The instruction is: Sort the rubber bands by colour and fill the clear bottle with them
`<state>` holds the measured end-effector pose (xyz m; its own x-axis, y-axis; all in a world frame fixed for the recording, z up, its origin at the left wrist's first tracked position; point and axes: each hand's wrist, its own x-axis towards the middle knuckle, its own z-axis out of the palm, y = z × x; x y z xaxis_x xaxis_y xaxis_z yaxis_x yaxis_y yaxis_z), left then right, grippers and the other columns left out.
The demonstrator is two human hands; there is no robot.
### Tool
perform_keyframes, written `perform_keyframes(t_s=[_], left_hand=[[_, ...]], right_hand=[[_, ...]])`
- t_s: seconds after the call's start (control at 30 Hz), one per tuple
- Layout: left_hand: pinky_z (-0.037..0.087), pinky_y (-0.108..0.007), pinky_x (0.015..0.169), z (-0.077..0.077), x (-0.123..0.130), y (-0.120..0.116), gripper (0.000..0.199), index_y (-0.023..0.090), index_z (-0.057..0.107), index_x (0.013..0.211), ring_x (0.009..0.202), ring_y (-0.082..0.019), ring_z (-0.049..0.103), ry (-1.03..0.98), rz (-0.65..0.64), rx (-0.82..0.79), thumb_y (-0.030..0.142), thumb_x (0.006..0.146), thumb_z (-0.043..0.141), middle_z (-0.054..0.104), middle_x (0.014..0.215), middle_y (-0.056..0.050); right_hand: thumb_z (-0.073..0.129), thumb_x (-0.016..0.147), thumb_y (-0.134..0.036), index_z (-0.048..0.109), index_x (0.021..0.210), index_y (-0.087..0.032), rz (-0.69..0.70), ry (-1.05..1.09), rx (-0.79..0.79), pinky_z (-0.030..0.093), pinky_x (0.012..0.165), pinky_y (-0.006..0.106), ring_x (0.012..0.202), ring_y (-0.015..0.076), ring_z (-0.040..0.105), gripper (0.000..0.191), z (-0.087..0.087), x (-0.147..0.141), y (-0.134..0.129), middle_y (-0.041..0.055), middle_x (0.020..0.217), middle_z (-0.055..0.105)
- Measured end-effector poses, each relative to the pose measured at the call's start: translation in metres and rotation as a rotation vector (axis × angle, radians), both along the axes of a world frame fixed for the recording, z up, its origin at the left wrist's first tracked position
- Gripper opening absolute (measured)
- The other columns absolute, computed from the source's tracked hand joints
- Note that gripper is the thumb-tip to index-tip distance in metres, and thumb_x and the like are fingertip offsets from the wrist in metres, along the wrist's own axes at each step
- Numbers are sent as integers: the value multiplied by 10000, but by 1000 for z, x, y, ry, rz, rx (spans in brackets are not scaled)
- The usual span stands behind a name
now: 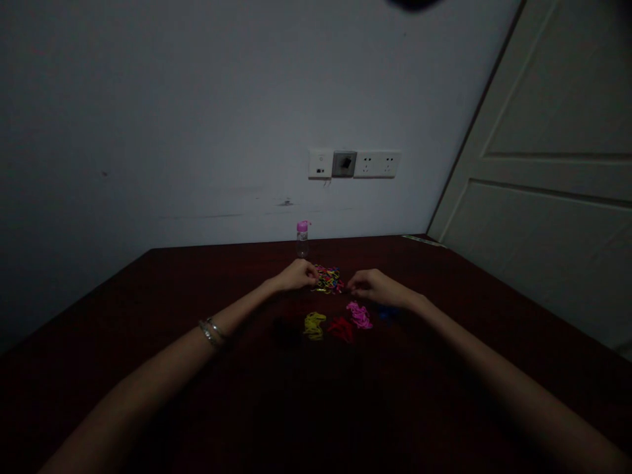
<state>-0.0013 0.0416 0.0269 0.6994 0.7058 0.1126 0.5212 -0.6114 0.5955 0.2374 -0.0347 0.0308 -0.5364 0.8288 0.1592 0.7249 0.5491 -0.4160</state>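
Bands lie heaped loosely in a mixed pile on the desk, between the left hand at its left edge and the right hand just off its right side. Both hands have their fingers curled inward, nearly closed; in such dim light I cannot tell whether either pinches a band. Overlapping bands could snag, so a pull on one might drag out others or flick them across the desk.

The pink pile sits close below the right hand, and the blue pile lies under its wrist; a low sweep of that arm could smear the two together. Yellow and red piles lie nearer the person with little space between them, so a stray band could easily mix in. Shadow over the near side makes the darker colours easy to confuse.

Upright beyond the left hand, the bottle with its pink lid might tip if the knuckles push far. Sockets on the wall stand well out of the way.
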Motion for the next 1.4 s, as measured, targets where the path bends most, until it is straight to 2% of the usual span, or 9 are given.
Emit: perform_keyframes(t_s=[0.1,0.2,0.33,0.53,0.73,0.87,1.0,1.2,1.4], left_hand=[[299,-183,510,-7,-10,-7,181,138,676,770,552,-85,468,92,-31,87,176,657,540,573,621,3],[288,-197,521,-14,-5,-13,191,181,674,788,564,-100,470,157,-37,177,165,669,526,584,645,1],[284,-212,535,-21,4,-17,169,183,667,713,586,-121,474,189,5,271,138,664,512,584,633,-13],[298,-192,528,-20,-4,-10,187,140,678,767,565,-93,457,64,17,154,192,689,516,573,626,0],[346,-192,552,-18,-31,5,250,92,680,787,602,-102,496,-108,177,54,257,714,506,618,674,-28],[382,-205,590,-22,-48,15,263,88,680,782,641,-119,536,-153,269,17,282,706,520,648,721,-52],[377,-200,581,-24,-54,15,244,93,681,791,645,-117,537,-121,279,45,256,691,530,649,726,-53],[355,-190,570,-27,-39,3,234,119,684,798,632,-107,515,-13,142,108,277,693,548,625,720,-33],[329,-188,541,-28,-23,-9,241,177,673,825,623,-113,513,94,99,156,353,706,560,603,694,-9]], right_hand=[[496,778,-210,629,948,-178,46,-100,86,415,693,250,807,160,560,219,-6,-23,9,67,930,613],[504,789,-222,615,961,-191,64,-176,124,410,716,257,859,170,555,208,-13,-39,19,65,970,601],[486,808,-242,612,967,-197,74,-267,147,411,724,260,898,181,553,208,-19,-51,29,70,1021,581],[451,814,-212,606,899,-171,44,-392,173,423,681,260,877,202,568,181,-17,-60,33,86,974,600],[407,844,-241,572,919,-151,34,-451,207,434,683,265,874,204,560,202,-15,-64,33,122,987,588],[378,864,-253,558,924,-147,47,-373,227,426,709,272,885,195,538,217,-12,-63,29,125,990,573],[396,856,-245,562,882,-157,113,-190,190,410,703,257,811,158,534,190,-5,-66,14,79,909,585],[470,786,-165,607,811,-167,287,-97,71,398,671,222,753,122,534,140,-4,-79,-12,38,843,595],[520,740,-158,629,938,-182,259,-26,-36,406,645,224,743,129,553,227,-2,-72,-11,45,885,616]])
